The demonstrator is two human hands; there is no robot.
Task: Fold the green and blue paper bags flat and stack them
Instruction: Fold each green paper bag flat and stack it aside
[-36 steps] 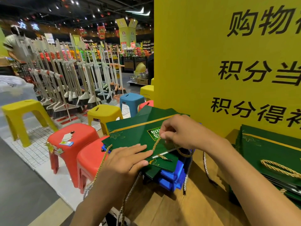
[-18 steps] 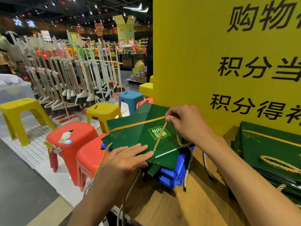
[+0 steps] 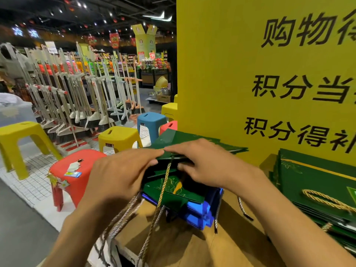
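Green paper bag (image 3: 185, 139): sitting uppermost over blue paper bags (image 3: 200, 211) on wooden counter (image 3: 192, 245). Left hand (image 3: 119, 176) and right hand (image 3: 208, 164) are pinching its near edge, fingers above, thumbs beneath; gold rope handle (image 3: 163, 187) is hanging.

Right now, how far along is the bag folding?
Done: folded green bags stacked at right; blue bags flat in the middle pile. In hand: left hand and right hand pinch a green bag above it. Left: flattening and stacking this one.

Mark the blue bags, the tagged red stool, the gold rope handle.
blue bags (image 3: 199, 212), head view, stack's near corner
tagged red stool (image 3: 90, 155), head view, seat top
gold rope handle (image 3: 166, 180), head view, mid-cord
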